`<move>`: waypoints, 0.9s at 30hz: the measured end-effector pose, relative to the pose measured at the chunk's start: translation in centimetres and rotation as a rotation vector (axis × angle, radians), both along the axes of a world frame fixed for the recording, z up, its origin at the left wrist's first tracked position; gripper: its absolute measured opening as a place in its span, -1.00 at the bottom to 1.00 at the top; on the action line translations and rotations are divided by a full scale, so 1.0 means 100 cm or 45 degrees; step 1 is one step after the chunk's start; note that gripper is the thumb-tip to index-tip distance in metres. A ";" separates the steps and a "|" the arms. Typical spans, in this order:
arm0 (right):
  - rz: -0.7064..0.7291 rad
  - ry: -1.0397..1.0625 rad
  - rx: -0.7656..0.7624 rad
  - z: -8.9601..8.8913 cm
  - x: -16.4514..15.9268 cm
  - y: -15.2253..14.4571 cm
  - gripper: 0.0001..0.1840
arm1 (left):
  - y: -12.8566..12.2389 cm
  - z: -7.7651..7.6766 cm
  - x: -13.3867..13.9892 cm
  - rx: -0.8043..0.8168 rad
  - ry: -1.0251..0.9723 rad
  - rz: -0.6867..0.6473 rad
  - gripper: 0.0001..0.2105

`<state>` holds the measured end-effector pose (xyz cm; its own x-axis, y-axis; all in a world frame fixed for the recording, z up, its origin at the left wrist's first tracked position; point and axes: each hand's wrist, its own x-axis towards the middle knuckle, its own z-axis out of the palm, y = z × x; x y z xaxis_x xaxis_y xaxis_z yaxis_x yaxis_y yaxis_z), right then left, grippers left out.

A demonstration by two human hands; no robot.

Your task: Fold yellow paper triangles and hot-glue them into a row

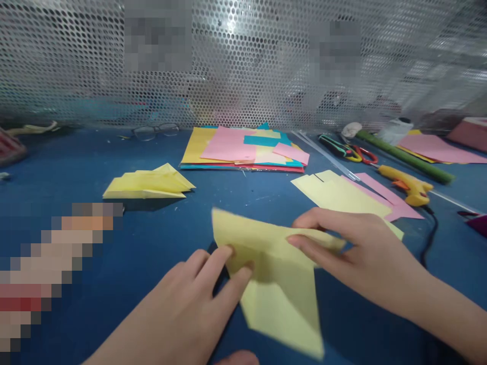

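Note:
A pale yellow sheet of paper, partly folded, is tilted up off the blue table in front of me. My left hand grips its left edge, with thumb and forefinger on the near face and the other fingers partly hidden behind. At the upper right edge, my right hand pinches a folded strip of the same sheet between thumb and fingers. Left of it and farther back lies a folded yellow paper piece. Flat pale yellow sheets lie just beyond my right hand.
Colored papers are stacked at the back, before a perforated metal screen. A yellow glue gun, red-and-yellow scissors, a green rod and pink sheets lie right. Glasses rest at back left; a pixelated patch covers the lower left.

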<state>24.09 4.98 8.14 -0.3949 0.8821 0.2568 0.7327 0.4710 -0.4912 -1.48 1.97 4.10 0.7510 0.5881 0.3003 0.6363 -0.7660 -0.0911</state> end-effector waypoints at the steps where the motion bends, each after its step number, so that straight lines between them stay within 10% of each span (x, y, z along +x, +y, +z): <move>1: -0.015 0.118 -0.205 0.002 -0.001 -0.003 -0.88 | 0.003 -0.002 -0.001 -0.006 -0.044 0.006 -0.45; 7: 0.105 0.623 -1.366 0.004 0.001 -0.010 -0.53 | 0.011 -0.004 0.003 -0.188 -0.142 0.009 -0.55; 20: -0.060 0.329 -1.010 -0.001 0.019 0.001 -0.23 | 0.012 0.002 -0.004 -0.209 -0.003 -0.080 -0.55; 27: -0.235 0.174 -0.598 -0.011 0.005 0.019 -0.46 | 0.011 0.010 0.000 -0.309 -0.051 -0.064 -0.58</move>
<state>24.61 6.84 7.05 -0.2123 0.9664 -0.1446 0.6971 0.0461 -0.7155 -1.49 3.06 5.11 0.7714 0.6089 0.1849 0.5963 -0.7931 0.1241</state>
